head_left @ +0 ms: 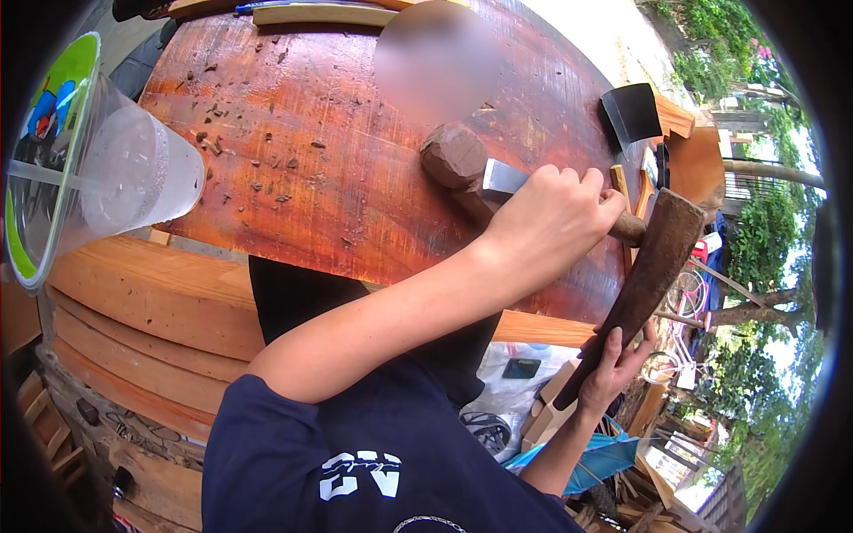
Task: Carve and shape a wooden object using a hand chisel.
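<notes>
My left hand (569,213) is closed around a chisel whose flat metal blade (504,180) points left, toward a brown carved piece of wood (455,158) on the table. Part of this carving is hidden behind my left hand and forearm. The chisel's wooden handle (629,229) sticks out to the right of my fist. My right hand (617,364) grips the lower part of a dark wooden mallet (656,258), held tilted upright. Its thick head is right at the handle's butt end; whether they touch I cannot tell.
Wood chips (211,142) lie scattered over the glossy reddish table (293,191). A clear plastic cup (142,164) with a straw is at the left. At the far right edge are a black scoop-like piece (632,117) and several tools. A blurred patch covers part of the far table.
</notes>
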`<move>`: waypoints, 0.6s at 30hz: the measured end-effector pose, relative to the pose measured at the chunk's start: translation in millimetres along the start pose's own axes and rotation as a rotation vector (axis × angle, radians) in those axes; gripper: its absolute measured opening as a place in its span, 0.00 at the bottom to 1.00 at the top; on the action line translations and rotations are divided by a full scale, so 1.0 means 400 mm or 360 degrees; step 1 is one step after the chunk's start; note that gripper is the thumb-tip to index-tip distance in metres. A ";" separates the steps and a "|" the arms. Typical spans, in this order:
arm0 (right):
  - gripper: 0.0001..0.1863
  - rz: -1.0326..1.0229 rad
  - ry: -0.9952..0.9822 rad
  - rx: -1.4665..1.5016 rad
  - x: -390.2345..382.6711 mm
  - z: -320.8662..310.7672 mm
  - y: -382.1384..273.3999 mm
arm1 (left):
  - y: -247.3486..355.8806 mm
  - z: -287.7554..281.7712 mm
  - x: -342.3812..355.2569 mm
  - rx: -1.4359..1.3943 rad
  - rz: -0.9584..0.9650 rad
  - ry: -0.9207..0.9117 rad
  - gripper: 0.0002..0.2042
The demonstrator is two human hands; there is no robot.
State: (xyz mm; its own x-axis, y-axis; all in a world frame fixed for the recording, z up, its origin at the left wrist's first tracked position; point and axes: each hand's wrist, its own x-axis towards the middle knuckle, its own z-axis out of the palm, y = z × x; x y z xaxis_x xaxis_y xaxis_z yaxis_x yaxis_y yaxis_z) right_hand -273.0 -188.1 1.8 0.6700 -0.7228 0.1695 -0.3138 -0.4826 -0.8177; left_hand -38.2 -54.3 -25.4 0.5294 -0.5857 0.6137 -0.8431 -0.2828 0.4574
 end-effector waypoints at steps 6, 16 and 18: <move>0.25 0.0018 0.0063 0.0022 0.086 0.032 0.022 | 0.029 -0.033 -0.016 0.0073 0.0186 0.0054 0.10; 0.26 -0.0389 -0.0030 -0.0975 0.181 0.128 -0.056 | 0.075 -0.190 -0.161 -0.0121 0.0237 -0.0253 0.13; 0.26 -0.0676 0.0157 -0.0852 0.181 0.174 -0.103 | 0.078 -0.204 -0.168 -0.0110 0.0197 -0.0243 0.10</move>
State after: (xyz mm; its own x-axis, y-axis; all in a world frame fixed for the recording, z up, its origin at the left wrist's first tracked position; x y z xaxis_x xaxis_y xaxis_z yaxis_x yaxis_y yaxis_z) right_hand -164.7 -185.9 9.5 0.7518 -0.4466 0.4852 -0.3437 -0.8933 -0.2897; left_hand -92.4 38.2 0.2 0.3974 -0.7225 0.5658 -0.8895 -0.1516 0.4311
